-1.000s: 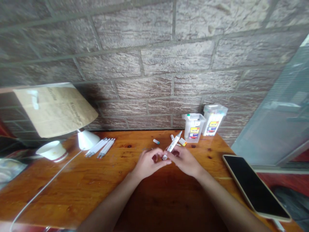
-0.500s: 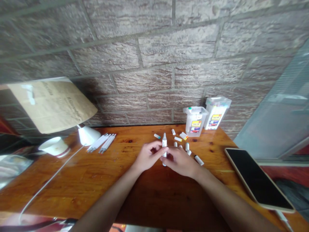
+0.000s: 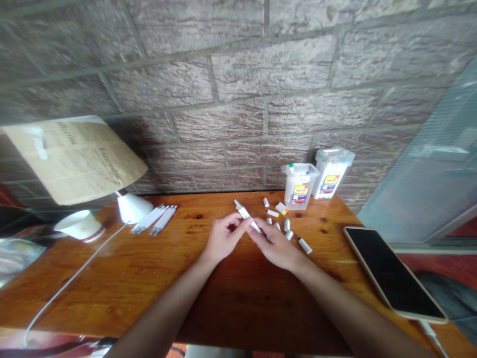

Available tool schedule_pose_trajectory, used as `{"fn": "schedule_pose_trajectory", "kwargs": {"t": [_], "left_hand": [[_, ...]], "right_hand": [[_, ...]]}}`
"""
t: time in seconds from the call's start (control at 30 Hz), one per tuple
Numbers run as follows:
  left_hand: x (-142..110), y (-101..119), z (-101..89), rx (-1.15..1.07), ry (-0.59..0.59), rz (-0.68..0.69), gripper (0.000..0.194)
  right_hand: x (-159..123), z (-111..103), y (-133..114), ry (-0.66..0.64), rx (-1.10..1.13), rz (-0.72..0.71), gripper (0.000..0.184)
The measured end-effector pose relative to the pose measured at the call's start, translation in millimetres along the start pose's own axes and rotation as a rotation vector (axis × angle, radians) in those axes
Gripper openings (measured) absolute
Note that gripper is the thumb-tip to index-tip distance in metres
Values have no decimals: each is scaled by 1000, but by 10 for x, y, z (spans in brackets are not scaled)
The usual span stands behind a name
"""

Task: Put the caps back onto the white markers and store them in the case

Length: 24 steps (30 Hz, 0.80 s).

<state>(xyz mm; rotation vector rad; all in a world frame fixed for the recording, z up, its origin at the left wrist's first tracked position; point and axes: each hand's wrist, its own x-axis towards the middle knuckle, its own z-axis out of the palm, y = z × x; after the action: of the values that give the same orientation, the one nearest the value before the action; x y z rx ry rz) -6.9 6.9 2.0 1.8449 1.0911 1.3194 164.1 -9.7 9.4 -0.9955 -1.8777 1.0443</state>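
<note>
A white marker (image 3: pixel 244 213) slants up and to the left between my hands, its grey end pointing away from me. My left hand (image 3: pixel 224 235) pinches it around the middle with thumb and fingers. The lower part is gripped by my right hand (image 3: pixel 275 242), whose fingertips meet those of the left. To the right lie several loose marker caps: a white cap with a yellow end (image 3: pixel 273 213), a white cap with a dark end (image 3: pixel 304 245) and others close by. Several uncapped white markers (image 3: pixel 164 220) lie side by side at the left.
A clear marker box (image 3: pixel 297 199) stands by the wall, beside a fuller lidded box (image 3: pixel 329 183). A lamp with a paper shade (image 3: pixel 78 159) and a paper cup (image 3: pixel 79 224) occupy the left. A phone (image 3: pixel 395 273) with a cable lies at the right edge of the wooden table (image 3: pixel 156 278).
The marker has swung from upright to slanting, its grey end tipping left. My hands turned with it and still hold it. The teal-ended cap behind it no longer shows.
</note>
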Motion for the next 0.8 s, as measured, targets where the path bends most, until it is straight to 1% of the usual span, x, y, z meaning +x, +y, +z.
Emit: {"fn": "schedule_pose_trajectory", "kwargs": {"t": [0.17,0.27,0.37,0.43,0.53,0.6,0.67,0.73,0.8], "left_hand": [[-11,-20,-14,56,-11,4,40],[-17,-13,-19,94,-28,35,38],[-3,-12,-53,170,-1,63,34],[24,-35,-105,218,67,64,34],[77,-101,-204,205,192,23,35],[102,-147,-259,196,247,-2,37],[111,-180,-287,199,276,-5,38],[104,-197,-283,202,286,1,38],[86,-198,-251,210,272,11,37]], "right_hand": [[14,9,41,-112,124,69,35],[36,3,87,-130,222,118,39],[54,-24,101,-97,380,163,36],[64,-65,91,-49,492,201,37],[77,-155,65,55,592,222,44],[83,-211,49,110,619,198,45],[86,-245,39,134,623,175,44],[85,-247,33,136,606,162,42],[79,-220,26,134,589,168,41]]}}
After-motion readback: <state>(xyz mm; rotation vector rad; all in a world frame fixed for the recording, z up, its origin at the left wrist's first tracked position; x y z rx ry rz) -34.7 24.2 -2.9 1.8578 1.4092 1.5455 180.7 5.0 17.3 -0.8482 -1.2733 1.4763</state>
